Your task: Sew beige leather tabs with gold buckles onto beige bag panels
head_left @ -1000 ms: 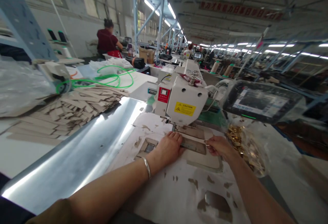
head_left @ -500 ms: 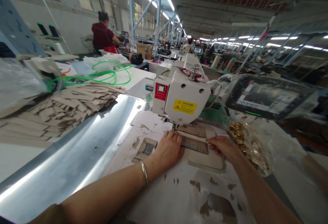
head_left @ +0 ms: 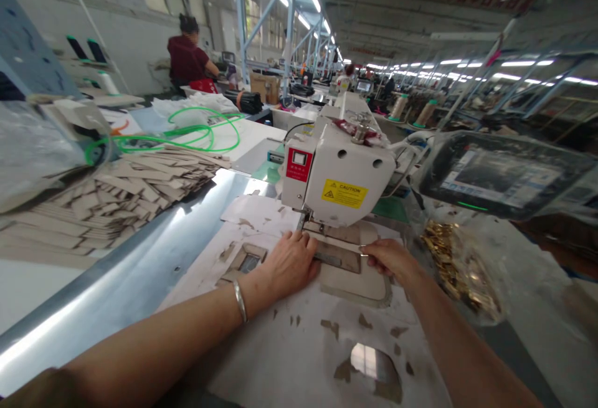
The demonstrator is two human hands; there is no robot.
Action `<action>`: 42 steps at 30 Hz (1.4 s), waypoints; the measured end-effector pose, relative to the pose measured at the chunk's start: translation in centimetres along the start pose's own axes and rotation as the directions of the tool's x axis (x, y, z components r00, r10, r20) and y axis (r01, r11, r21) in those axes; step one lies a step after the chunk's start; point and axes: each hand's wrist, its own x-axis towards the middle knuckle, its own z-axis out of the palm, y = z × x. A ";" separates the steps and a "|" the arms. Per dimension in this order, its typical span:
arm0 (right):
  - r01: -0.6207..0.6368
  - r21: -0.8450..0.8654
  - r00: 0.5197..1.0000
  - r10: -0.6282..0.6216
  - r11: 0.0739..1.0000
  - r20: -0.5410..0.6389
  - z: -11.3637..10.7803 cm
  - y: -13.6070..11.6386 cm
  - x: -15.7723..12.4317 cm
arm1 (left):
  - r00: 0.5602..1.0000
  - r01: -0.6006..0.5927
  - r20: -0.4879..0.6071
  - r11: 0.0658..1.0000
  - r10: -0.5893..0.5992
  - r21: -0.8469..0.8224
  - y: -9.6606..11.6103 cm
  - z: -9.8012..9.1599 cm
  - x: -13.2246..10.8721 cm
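My left hand (head_left: 290, 265), with a metal bangle at the wrist, lies over the left end of a pale beige strip (head_left: 337, 245), its fingers bent and close together. My right hand (head_left: 387, 258) pinches a small shiny metal piece (head_left: 364, 251) at the strip's right end. The strip lies across a cutout in a worn white template board (head_left: 289, 358), above a flat grey metal bar (head_left: 328, 260). Just behind the hands stands the white sewing machine head (head_left: 355, 168). My left fingertips are close to its needle area, which is partly hidden.
Beige strips (head_left: 126, 193) lie heaped at left, beside a shiny metal plate (head_left: 126, 277). A green cord (head_left: 205, 140) loops behind them. At right are a plastic-wrapped control screen (head_left: 504, 174) and a bag of gold-coloured metal parts (head_left: 455, 265). A person (head_left: 189, 59) works farther back.
The template board has slid left relative to the machine head, with both hands and the strip moving along. The view has shifted slightly. Both hands keep their hold.
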 end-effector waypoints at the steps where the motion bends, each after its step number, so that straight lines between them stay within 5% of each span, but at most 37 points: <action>1: -0.001 -0.009 1.000 0.001 1.000 0.003 0.4 -0.4 0.0 | 1.000 0.004 0.001 1.000 -0.004 0.005 -0.3 -0.1 -0.2; 19: 0.010 0.021 0.999 -0.011 1.000 0.051 6.1 -5.3 -0.4 | 0.995 0.098 0.001 0.994 -0.098 0.055 -5.7 -1.2 -2.4; 42: -0.085 0.045 0.995 0.082 0.995 0.050 -2.0 0.3 1.4 | 0.997 -0.074 0.024 0.997 0.074 0.009 0.2 1.4 -0.5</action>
